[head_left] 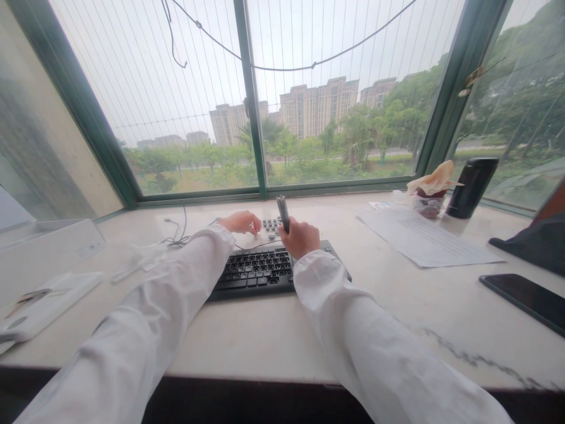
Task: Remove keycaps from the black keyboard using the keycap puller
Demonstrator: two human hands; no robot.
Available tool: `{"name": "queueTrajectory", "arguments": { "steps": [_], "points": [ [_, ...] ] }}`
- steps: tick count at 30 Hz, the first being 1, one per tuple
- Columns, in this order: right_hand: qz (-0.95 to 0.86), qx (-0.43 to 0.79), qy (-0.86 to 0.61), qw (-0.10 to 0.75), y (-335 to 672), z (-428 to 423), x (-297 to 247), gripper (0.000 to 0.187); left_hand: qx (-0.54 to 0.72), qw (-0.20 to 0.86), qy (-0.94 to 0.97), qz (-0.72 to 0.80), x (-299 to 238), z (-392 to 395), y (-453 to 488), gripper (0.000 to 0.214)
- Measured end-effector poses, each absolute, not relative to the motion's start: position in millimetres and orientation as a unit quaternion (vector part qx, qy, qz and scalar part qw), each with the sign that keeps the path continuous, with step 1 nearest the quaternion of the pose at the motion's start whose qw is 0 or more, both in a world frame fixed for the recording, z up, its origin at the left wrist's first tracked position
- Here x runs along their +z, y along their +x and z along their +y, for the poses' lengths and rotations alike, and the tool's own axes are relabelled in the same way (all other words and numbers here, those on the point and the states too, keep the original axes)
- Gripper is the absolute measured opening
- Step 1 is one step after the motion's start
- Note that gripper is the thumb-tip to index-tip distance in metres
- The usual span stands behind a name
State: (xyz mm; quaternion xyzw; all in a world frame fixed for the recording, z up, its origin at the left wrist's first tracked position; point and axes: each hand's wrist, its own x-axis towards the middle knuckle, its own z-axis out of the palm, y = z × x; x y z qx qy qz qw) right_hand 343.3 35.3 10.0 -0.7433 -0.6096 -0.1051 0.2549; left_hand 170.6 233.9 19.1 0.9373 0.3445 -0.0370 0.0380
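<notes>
A black keyboard (256,274) lies in front of me; some of its key positions look bare of caps. Behind it, several loose dark keycaps (271,225) are spread in rows on the white surface. My left hand (241,223) reaches over the keyboard's far left side beside these caps, fingertips pinched together; what sits between them is too small to make out. In a closed fist, my right hand (302,238) grips a dark grey stick-shaped tool (283,213) upright above the keyboard's right part. The tool's top end is lighter; its lower end is hidden.
Thin cables (179,238) lie left of the keyboard. Farther left are a white box (48,253) and a flat white case (48,306) with small metal items. Rightward are printed paper (428,235), a black bottle (473,188), a wrapped reddish cup (430,201) and a phone (527,300).
</notes>
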Motion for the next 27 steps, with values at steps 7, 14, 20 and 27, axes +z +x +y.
{"name": "queueTrajectory", "arguments": {
  "steps": [7, 14, 20, 27],
  "points": [
    [-0.617, -0.109, -0.734, 0.262, 344, 36, 8, 0.035, -0.050, 0.026, 0.936, 0.347, 25, 240, 166, 0.036],
    [-0.610, -0.116, -0.741, 0.256, 344, 37, 8, 0.032, -0.044, -0.066, 0.958, 0.277, 20, 240, 166, 0.034],
    [-0.607, -0.123, -0.742, 0.256, 344, 38, 6, 0.032, -0.034, 0.001, 0.956, 0.292, 23, 233, 165, 0.022],
    [-0.611, -0.115, -0.742, 0.253, 345, 37, 7, 0.033, -0.059, 0.057, 0.946, 0.314, 27, 228, 168, 0.029]
  ]
}}
